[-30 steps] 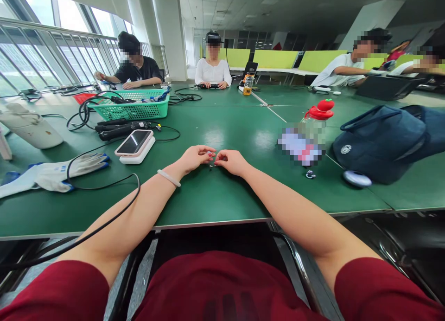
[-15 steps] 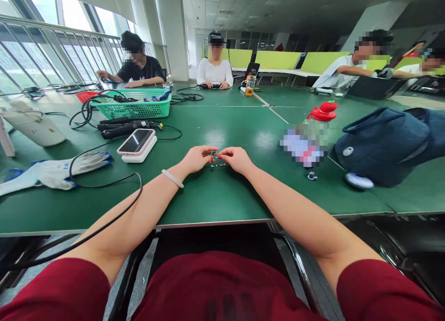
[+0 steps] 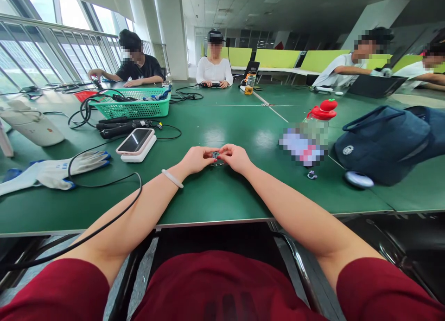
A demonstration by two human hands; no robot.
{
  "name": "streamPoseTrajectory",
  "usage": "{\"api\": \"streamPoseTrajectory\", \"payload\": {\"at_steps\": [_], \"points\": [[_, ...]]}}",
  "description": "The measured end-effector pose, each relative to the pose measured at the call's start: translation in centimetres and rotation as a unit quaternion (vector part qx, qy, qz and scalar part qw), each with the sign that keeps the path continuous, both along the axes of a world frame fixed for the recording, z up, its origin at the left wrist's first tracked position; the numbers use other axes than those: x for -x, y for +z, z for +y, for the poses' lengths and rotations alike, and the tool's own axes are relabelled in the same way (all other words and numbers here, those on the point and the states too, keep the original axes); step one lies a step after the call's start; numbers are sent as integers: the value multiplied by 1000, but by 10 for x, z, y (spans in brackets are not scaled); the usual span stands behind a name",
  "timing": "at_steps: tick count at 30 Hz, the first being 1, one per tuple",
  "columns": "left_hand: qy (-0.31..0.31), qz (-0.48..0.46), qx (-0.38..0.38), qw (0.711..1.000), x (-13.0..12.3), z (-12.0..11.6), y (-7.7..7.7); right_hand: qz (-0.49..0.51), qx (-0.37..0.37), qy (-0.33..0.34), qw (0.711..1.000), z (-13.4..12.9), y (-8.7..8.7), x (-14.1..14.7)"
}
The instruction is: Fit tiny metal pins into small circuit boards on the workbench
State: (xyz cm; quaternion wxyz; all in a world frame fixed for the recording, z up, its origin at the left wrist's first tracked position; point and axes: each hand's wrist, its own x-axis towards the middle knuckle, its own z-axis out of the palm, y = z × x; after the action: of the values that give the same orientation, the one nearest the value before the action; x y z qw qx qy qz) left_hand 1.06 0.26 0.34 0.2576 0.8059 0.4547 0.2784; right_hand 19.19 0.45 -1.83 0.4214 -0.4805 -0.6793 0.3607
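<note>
Over the green table (image 3: 222, 195), my left hand (image 3: 199, 159) pinches a small dark metallic piece (image 3: 215, 155) between thumb and fingers. It is too small to name its kind. My right hand (image 3: 237, 158) meets it from the other side, its thumb and index fingertip closed at the piece's right edge. Whether the right fingers hold a separate bit is hidden. Just below the fingertips, small shiny metal parts (image 3: 218, 164) lie on the table, partly covered by the hands.
Left of my hands are a phone (image 3: 137, 141) on a white box, a work glove (image 3: 66, 170), black cables and a green basket (image 3: 134, 108). To the right stand a red-capped bottle (image 3: 321, 114) and a dark blue bag (image 3: 385, 144). Several people sit around the table.
My right hand has shifted slightly left, and its fingertips now press closer to the small metallic piece. My left hand stays nearly in place.
</note>
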Motion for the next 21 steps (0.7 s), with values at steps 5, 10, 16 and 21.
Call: {"api": "streamPoseTrajectory", "payload": {"at_steps": [5, 10, 16, 21], "points": [[0, 34, -27, 999, 0, -2, 3, -21, -25, -2, 999, -2, 2, 1], [-1, 67, -45, 997, -1, -4, 6, -27, -42, -2, 999, -3, 3, 1], [-10, 63, -46, 997, 0, -7, 11, -36, -59, 6, 998, -6, 3, 1], [-8, 20, -19, 1000, 1, -11, 14, -102, -78, -7, 992, -7, 7, 1]]}}
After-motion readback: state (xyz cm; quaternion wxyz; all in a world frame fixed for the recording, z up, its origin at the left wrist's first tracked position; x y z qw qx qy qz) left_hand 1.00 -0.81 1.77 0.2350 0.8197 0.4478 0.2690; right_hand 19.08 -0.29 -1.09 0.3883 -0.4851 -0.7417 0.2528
